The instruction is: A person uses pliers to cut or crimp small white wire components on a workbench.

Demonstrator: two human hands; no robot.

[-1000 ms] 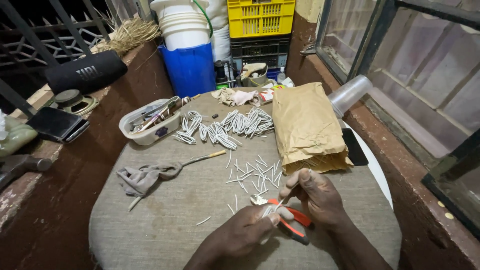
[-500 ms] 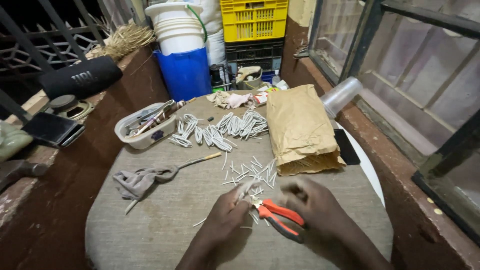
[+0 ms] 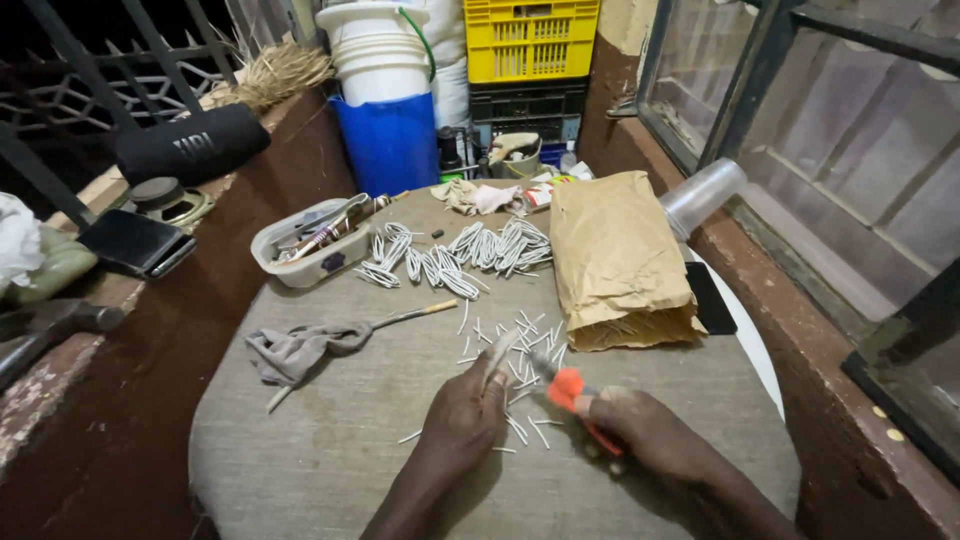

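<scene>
Grey cloth covers the round surface (image 3: 330,460). Head view: left hand (image 3: 462,420) has its fingers pinched together on one pale strip (image 3: 497,358); right hand (image 3: 650,435) is clamped on orange-handled pliers (image 3: 568,392), jaws apparently at the strip, though blurred. Bent bundles (image 3: 455,260) lie finished near the tub (image 3: 305,265); loose strips (image 3: 520,340) beside the paper bag (image 3: 615,265) remain unworked.

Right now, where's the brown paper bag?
In the head view the brown paper bag lies flat on the right side of the round table, beyond the right hand, with the bundles of white sticks to its left.
</scene>
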